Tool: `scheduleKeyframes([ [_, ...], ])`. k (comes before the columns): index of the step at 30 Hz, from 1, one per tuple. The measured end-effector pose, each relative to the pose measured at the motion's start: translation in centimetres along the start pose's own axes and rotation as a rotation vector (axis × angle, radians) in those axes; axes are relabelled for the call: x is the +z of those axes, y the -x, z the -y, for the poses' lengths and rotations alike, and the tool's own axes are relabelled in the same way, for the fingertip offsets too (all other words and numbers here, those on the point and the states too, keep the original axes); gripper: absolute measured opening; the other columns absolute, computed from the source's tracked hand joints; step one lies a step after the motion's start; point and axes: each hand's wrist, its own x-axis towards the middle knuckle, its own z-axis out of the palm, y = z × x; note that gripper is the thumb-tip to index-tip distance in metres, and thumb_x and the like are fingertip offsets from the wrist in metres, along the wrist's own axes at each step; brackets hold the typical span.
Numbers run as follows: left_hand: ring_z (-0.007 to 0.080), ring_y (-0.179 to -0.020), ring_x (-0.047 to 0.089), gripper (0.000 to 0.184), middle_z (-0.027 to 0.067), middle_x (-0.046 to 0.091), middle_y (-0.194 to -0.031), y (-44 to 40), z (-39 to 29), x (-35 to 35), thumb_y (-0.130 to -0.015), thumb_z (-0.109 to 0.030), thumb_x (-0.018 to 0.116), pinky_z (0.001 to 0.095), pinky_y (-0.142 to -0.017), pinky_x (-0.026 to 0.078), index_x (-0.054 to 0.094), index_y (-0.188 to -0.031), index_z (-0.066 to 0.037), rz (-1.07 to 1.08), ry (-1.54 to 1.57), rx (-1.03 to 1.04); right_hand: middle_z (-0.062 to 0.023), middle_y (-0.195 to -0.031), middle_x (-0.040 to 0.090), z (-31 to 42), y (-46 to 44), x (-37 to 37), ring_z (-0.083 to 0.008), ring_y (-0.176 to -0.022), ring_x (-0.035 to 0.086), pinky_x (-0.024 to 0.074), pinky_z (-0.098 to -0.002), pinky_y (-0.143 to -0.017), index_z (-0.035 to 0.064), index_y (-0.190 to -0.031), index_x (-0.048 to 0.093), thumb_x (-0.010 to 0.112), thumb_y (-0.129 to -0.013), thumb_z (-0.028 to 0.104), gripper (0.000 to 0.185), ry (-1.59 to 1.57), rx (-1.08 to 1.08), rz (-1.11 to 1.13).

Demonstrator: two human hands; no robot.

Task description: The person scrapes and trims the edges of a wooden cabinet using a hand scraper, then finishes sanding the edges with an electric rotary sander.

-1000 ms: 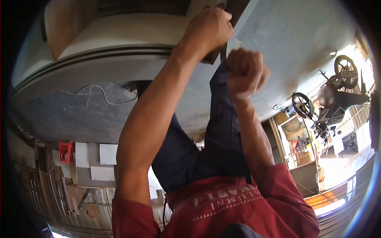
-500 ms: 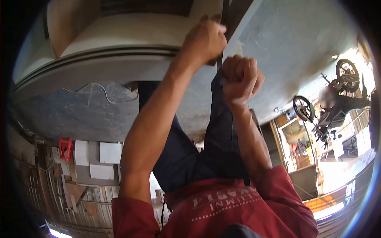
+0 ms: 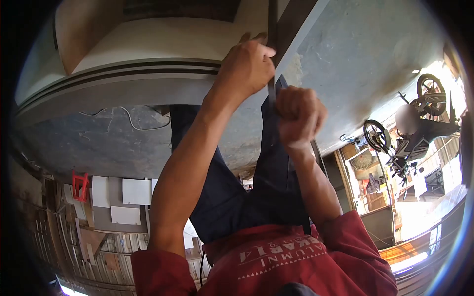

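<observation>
A grey, grooved frame (image 3: 123,81) spans the upper left, meeting a grey bar (image 3: 298,29) that rises to the right. Near this corner, my left hand (image 3: 244,71) is closed around a narrow dark strip (image 3: 271,91), with its thumb side toward the bar; part of the strip is hidden. Just below and to the right, my right hand (image 3: 301,116) is curled into a fist at the lower end of the strip. That fist is slightly blurred, and what lies inside its fingers is mostly covered.
Grey concrete floor (image 3: 355,64) surrounds the frame, with a thin cable (image 3: 131,118) lying on it. A red stool (image 3: 80,186) and white panels (image 3: 136,191) are behind me at left. A person (image 3: 422,129) is by a motorcycle (image 3: 377,135) at right.
My left hand has shifted slightly left and down. My right fist has dropped lower, away from the left hand, and more of the dark strip shows between them.
</observation>
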Motion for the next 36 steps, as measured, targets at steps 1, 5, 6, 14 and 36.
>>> scheduleKeyframes([
  [1, 0.042, -0.13, 0.06, 0.04, 0.0288, 0.06, -0.143, 0.1, -0.4, -0.5, -0.091, -0.009, 0.048, 0.04, -0.112, 0.047, 0.075, -0.117, 0.006, 0.188, 0.08, -0.264, -0.0017, -0.057, 0.037, -0.2, -0.5, 0.4, -0.0111, -0.05, 0.033, 0.0232, -0.0316, -0.047, 0.0033, -0.066, 0.033, 0.04, -0.112, 0.017, 0.048, 0.006, 0.036, 0.01],
  [5, 0.0412, -0.132, 0.059, 0.041, 0.0274, 0.062, -0.142, 0.6, 1.1, 0.9, -0.091, -0.009, 0.047, 0.0393, -0.112, 0.046, 0.075, -0.118, 0.004, -0.094, 0.007, 0.146, -0.0001, -0.057, 0.034, 1.8, -0.1, 0.7, -0.0099, -0.049, 0.031, 0.0216, -0.0313, -0.047, 0.004, -0.066, 0.033, 0.041, -0.111, 0.015, 0.047, 0.073, 0.009, 0.028],
  [6, 0.0452, -0.131, 0.058, 0.039, 0.0294, 0.061, -0.14, 0.3, 1.5, 0.9, -0.088, -0.008, 0.051, 0.0432, -0.112, 0.047, 0.079, -0.113, 0.001, 0.0, 0.047, -0.026, -0.0001, -0.057, 0.034, 1.1, 0.0, 0.5, -0.0099, -0.049, 0.031, 0.0216, -0.0313, -0.047, 0.004, -0.066, 0.033, 0.041, -0.111, 0.015, 0.047, 0.075, 0.021, 0.029],
  [14, 0.0421, -0.134, 0.058, 0.043, 0.0251, 0.066, -0.136, 0.2, 1.9, 1.2, -0.09, -0.007, 0.044, 0.0419, -0.114, 0.046, 0.077, -0.117, 0.001, 0.201, 0.017, -0.269, 0.0024, -0.059, 0.033, -0.1, -0.2, 0.8, -0.0077, -0.052, 0.028, 0.021, -0.0291, -0.047, 0.007, -0.068, 0.034, 0.043, -0.113, 0.015, 0.046, 0.016, 0.089, -0.032],
  [36, 0.0276, -0.1, 0.068, 0.009, 0.0052, 0.075, -0.099, 5.5, 4.6, -3.0, -0.086, -0.014, 0.077, 0.047, -0.109, 0.046, 0.078, -0.088, -0.005, -0.141, -0.417, 0.348, -0.0082, -0.058, 0.053, 3.6, -2.0, -2.2, -0.0291, -0.052, 0.058, 0.045, -0.0426, -0.049, 0.0076, -0.061, 0.054, 0.069, -0.089, 0.008, 0.032, 0.481, -0.145, 0.982],
])
